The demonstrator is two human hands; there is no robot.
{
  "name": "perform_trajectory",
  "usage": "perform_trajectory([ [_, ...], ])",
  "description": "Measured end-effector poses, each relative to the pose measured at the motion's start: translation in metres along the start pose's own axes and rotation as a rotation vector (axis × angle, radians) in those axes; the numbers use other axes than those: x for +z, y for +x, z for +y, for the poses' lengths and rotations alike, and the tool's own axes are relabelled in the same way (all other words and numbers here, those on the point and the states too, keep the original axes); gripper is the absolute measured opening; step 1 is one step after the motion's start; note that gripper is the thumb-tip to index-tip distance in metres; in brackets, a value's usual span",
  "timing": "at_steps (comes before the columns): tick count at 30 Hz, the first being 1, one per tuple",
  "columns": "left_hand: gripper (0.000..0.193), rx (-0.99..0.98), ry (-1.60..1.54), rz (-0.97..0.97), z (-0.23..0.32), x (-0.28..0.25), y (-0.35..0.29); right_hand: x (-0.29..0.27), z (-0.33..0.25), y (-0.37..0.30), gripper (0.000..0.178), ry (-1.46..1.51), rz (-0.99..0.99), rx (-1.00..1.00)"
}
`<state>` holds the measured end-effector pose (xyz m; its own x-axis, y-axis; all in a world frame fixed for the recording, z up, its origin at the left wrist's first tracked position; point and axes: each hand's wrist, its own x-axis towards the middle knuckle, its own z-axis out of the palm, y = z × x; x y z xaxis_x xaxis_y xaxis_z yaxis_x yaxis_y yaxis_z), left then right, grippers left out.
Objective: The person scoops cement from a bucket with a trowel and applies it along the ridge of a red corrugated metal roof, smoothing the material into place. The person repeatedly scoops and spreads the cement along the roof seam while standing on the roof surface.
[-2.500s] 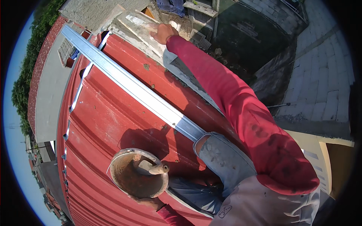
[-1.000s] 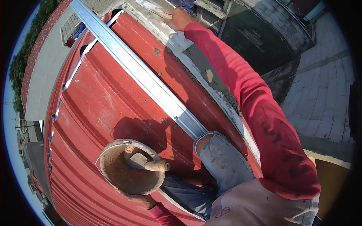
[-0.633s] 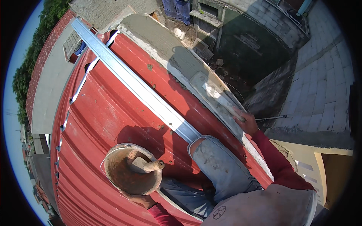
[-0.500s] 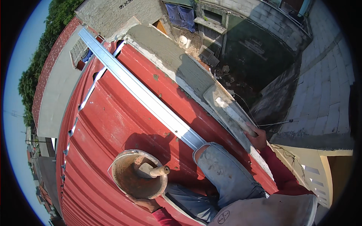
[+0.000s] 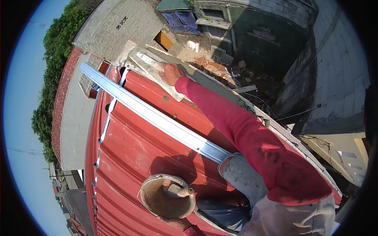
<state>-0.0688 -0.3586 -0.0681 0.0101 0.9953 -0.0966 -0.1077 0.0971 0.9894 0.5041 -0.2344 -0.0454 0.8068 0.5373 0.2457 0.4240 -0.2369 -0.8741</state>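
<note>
My right hand (image 5: 172,74) is closed on a long, mortar-smeared plastering float (image 5: 170,89). The float lies over the far end of the wall top, with one edge reaching over the red roofing. Grey mortar (image 5: 214,85) covers the wall top to the near side of the float. Below, my left hand (image 5: 177,223) grips the near side of a dirty bucket (image 5: 148,200) resting on the roof near my knee. Inside the bucket stands a trowel (image 5: 179,192), its handle leaning on the rim next to a reddish lump. My left fingers are partly hidden by the bucket.
A shiny metal channel (image 5: 157,114) lies across the red metal roof (image 5: 130,153), running to my bent knee. Beyond the wall is a deep drop to a debris-strewn yard (image 5: 216,69). A block wall (image 5: 338,74) rises at the right.
My right hand has carried the float from the near right along the wall top to its far left end. The left hand stays on the bucket; the whole view has shifted a little.
</note>
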Motion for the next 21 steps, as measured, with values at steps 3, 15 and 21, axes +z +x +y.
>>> perform_trajectory([
  [3,0.077,-0.084,-0.071,0.059,-0.003,0.001,0.008,-0.002,0.009,-0.004,0.037,-0.055,0.016,0.070],
  [15,0.073,-0.002,-0.050,-0.026,-0.015,-0.012,0.015,-0.148,0.093,-0.266,0.049,-0.222,-0.039,0.285],
  [21,0.072,-0.027,-0.086,-0.015,-0.015,-0.012,0.009,-0.228,0.144,-0.425,0.050,-0.232,0.009,0.286],
])
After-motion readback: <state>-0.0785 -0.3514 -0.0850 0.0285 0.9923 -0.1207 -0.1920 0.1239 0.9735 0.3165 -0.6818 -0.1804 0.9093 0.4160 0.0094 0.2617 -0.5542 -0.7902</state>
